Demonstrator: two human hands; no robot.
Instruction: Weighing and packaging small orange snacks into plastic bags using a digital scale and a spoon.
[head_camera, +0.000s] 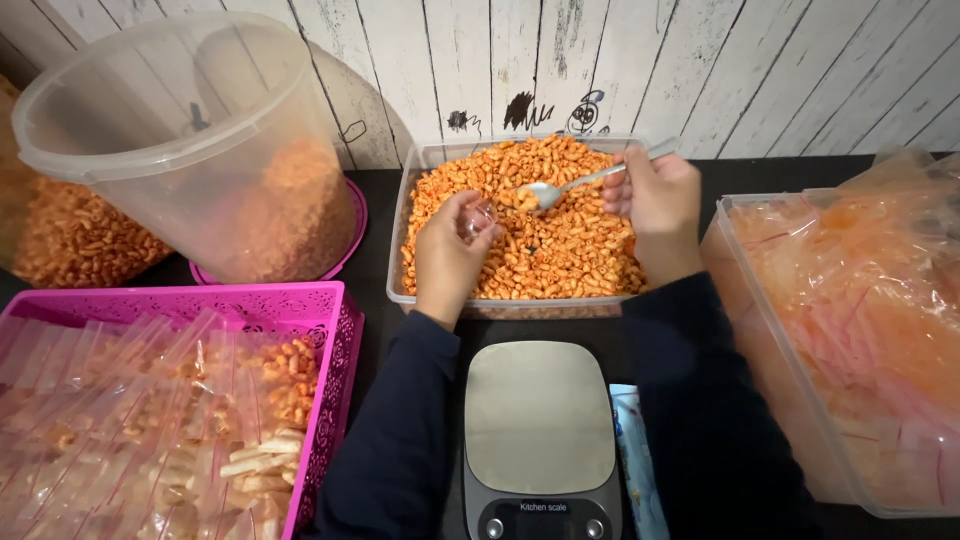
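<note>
Snack-filled spoon, pinched in the right hand, tips toward the small bag the left hand grips at nine o'clock; filling underway, steady pour needed.

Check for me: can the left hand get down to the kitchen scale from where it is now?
Probably yes. The left hand holds a small clear bag over the snack tub, and the kitchen scale sits just below with its plate bare.

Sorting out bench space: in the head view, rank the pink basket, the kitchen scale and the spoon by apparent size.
1. Pink basket, largest, though cut off by the frame edge and near the camera.
2. Kitchen scale.
3. Spoon, smallest, held in the right hand over the tub.
</note>
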